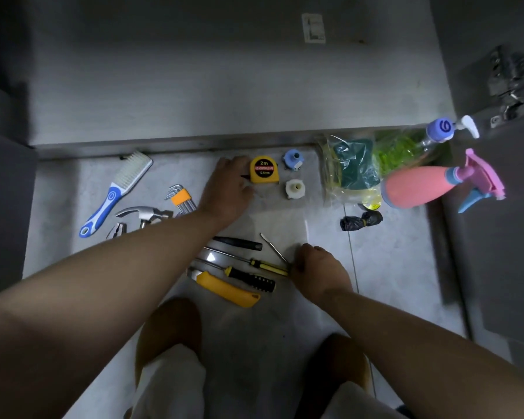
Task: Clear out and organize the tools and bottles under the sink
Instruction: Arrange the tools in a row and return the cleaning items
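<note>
Tools lie on the tiled floor in front of the open cabinet. My left hand [228, 184] rests with its fingers against the left side of a yellow tape measure [264, 169]. My right hand [318, 269] grips the handle end of a thin screwdriver [273, 247] whose shaft points up-left. Beside it lie two yellow-and-black screwdrivers [254, 267], a yellow utility knife [229, 288] and a black-handled tool [239, 242]. At the right stand a pink spray bottle [418, 189] and a clear pump bottle [439, 130].
A blue-white brush [115, 192], hammer [142, 213], pliers [115, 230] and hex keys [180, 198] lie at the left. Blue [294, 158] and white [294, 189] fittings, a bag of sponges [354, 169] and a black bag roll [360, 220] lie right. The cabinet floor [224, 86] is bare; my knees sit below.
</note>
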`<state>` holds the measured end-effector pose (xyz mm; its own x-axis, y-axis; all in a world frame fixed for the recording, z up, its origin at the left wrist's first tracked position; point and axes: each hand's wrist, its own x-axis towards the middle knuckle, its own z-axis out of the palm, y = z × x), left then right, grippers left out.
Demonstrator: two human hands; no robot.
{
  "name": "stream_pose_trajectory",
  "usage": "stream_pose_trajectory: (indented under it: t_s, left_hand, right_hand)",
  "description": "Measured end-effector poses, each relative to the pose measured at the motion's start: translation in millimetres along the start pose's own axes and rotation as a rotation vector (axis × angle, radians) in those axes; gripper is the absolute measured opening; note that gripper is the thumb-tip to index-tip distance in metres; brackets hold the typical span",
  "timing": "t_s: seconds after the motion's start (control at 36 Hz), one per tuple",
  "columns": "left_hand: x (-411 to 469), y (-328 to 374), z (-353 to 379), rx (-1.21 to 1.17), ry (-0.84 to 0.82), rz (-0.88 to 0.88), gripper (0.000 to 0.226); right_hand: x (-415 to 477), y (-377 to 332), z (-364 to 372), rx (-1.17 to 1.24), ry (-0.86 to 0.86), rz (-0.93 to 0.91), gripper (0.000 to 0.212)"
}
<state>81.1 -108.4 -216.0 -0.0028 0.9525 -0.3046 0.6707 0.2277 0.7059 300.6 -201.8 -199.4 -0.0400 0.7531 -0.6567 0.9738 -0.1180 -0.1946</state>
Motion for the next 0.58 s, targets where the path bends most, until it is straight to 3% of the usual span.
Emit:
stream_pose_trajectory:
  t_s: [0.25,0.47,0.58]
  left_hand:
    - [-85.0,-59.1,-30.0,0.195,0.105,0.116,0.027]
    - [-134.9,-94.3,-61.1,0.364,0.330,-0.119,0.039]
    - [-150.5,-109.9,-74.0,0.333,0.330,-0.317,0.054]
  right_hand:
    - [-1.9,-15.7,7.9,0.013,-0.021,-0.070,0.002]
    - [-8.6,-23.1,14.5,0.085,-0.047,-0.106,0.015]
    - [-13.0,-26.2,13.8,0.068,-0.058,-0.095,0.013]
